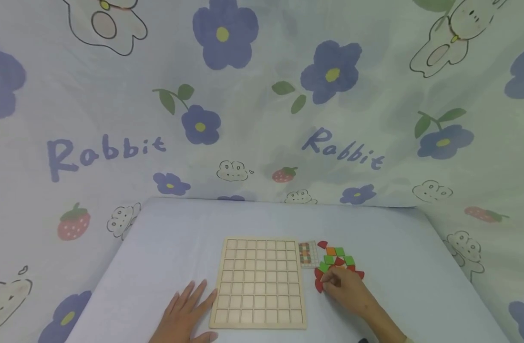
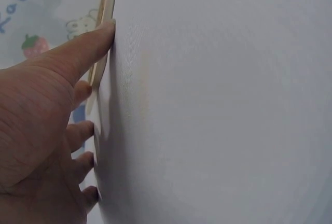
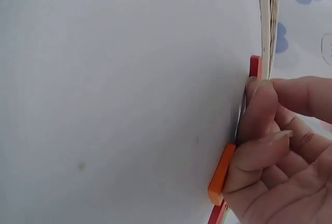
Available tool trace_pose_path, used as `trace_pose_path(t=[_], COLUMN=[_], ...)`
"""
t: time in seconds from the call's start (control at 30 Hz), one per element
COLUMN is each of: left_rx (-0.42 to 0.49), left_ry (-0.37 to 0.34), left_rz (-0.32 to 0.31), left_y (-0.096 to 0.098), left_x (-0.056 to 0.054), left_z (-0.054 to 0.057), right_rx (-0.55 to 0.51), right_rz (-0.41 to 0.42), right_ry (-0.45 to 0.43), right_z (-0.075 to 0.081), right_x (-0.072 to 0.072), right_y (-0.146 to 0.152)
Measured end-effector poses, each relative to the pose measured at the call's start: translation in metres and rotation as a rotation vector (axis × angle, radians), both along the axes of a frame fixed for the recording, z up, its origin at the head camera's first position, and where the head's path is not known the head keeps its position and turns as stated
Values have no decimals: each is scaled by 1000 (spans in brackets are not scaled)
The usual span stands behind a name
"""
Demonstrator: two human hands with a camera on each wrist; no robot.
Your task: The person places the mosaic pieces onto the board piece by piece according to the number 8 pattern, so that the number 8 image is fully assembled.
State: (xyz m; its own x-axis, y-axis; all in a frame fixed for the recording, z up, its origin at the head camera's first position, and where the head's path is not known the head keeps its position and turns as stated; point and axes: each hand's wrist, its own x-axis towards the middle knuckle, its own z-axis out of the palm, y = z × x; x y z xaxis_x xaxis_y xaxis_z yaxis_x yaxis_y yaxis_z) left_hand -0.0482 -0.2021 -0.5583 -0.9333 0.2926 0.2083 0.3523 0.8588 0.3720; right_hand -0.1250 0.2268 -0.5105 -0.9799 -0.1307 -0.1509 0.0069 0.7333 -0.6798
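A pale wooden board [image 1: 259, 275] with a grid of square recesses lies flat on the table. My left hand [image 1: 184, 312] rests at its left side, fingers spread and fairly straight; in the left wrist view, the left hand [image 2: 41, 115] touches the board's edge [image 2: 110, 1]. My right hand [image 1: 345, 288] is over a loose cluster of tiles right of the board, fingers bent. In the right wrist view, its fingertips [image 3: 265, 92] come together beside a red tile [image 3: 255, 66]; whether a tile is between them is hidden. An orange tile [image 3: 222, 175] lies beside that hand.
A small pattern card [image 1: 308, 254] lies against the board's right side. Around it are green squares [image 1: 339, 251], an orange square [image 1: 331, 251] and red quarter-round tiles [image 1: 323, 244]. A white cloth covers the table [image 1: 180, 228]; a printed curtain [image 1: 262, 143] hangs behind and at both sides.
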Motion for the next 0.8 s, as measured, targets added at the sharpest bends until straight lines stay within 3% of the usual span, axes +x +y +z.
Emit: trace_pose_path(t=[0.13, 0.47, 0.67, 0.8], left_rx=[-10, 30, 47, 35], left_ry=[13, -114, -158, -145], left_rz=[3, 19, 14, 11], left_y=[1, 1, 1, 0], left_x=[-1, -1, -1, -1], left_z=[-1, 4, 6, 5], right_rx=[45, 140, 73, -22], right_rz=[-48, -81, -95, -95], right_ry=[-2, -37, -85, -120], right_z=[1, -1, 0, 0], right_x=[0, 0, -2, -1], right_y=[-4, -13, -12, -8])
